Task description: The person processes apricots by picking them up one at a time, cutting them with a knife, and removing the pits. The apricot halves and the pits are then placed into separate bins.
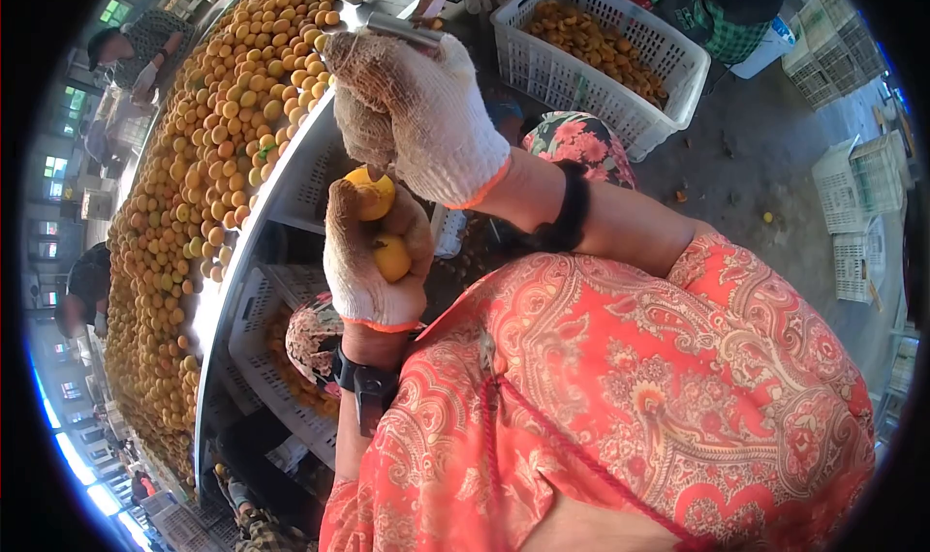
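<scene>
Left hand curled around yellow fruits. Right hand closed just beyond, hiding its contents. Fruit-heaped tabletop alongside; white crate of fruit pieces beyond right forearm; lower crate near tabletop edge.

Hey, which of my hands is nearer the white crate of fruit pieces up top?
Your right hand. It's just left of the white crate in view; your left hand is lower down, farther from it.

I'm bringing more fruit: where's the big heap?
In the head view, the fruit heap lies at left, on the metal-edged table beyond the left hand.
</scene>
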